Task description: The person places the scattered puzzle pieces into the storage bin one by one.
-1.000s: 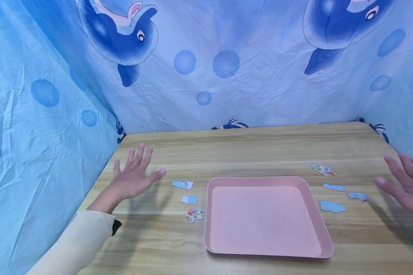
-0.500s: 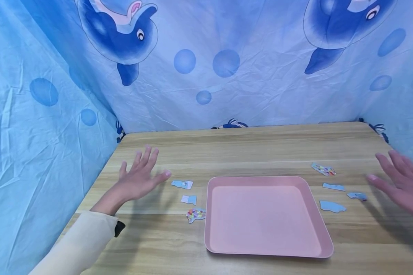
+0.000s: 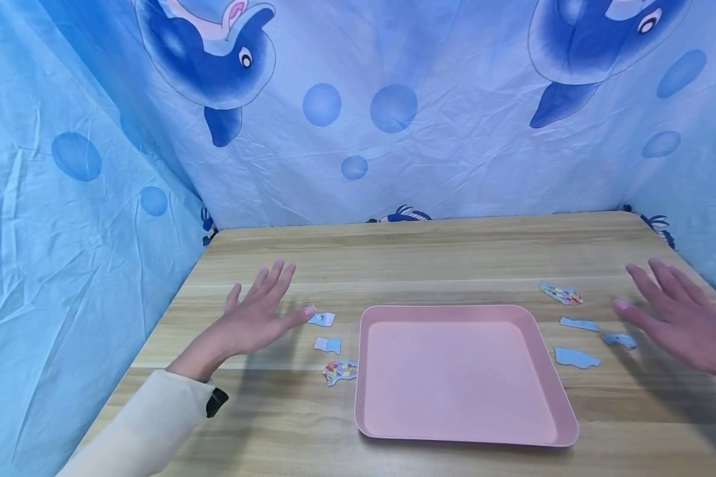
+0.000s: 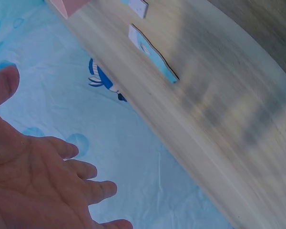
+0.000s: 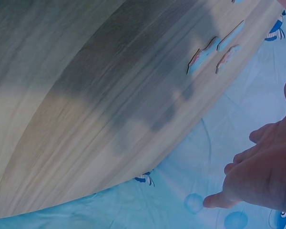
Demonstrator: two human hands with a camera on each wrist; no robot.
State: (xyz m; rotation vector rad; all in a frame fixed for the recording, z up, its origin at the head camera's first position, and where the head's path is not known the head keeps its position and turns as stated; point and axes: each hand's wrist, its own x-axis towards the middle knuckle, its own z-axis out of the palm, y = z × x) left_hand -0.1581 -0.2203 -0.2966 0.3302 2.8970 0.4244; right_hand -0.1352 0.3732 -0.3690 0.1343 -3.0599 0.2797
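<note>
My left hand (image 3: pixel 253 324) hovers over the table's left side, fingers spread and holding nothing. Its thumb overlaps a light-blue puzzle piece (image 3: pixel 325 320) in the head view; the left wrist view shows the palm (image 4: pixel 38 176) apart from that piece (image 4: pixel 152 53). Below it lie a pink-and-blue piece (image 3: pixel 328 344) and a multicoloured piece (image 3: pixel 339 372). On the right, my right hand (image 3: pixel 686 324) is raised with spread, bare fingers. Nearest to it is a small curved blue piece (image 3: pixel 618 340), beside a narrow blue strip (image 3: pixel 579 324), a wider blue piece (image 3: pixel 576 358) and a colourful piece (image 3: pixel 562 293).
A shallow pink tray (image 3: pixel 465 427) stands between the two groups of pieces, with the multicoloured left piece close against its side. Blue dolphin-printed cloth (image 3: pixel 358 132) hangs behind the wooden table (image 3: pixel 423 255) and along its sides.
Both hands have moved inward, the left to the right and the right to the left, fingers still spread. The left thumb now overlaps the upper-left piece. Tray and pieces lie as before.
</note>
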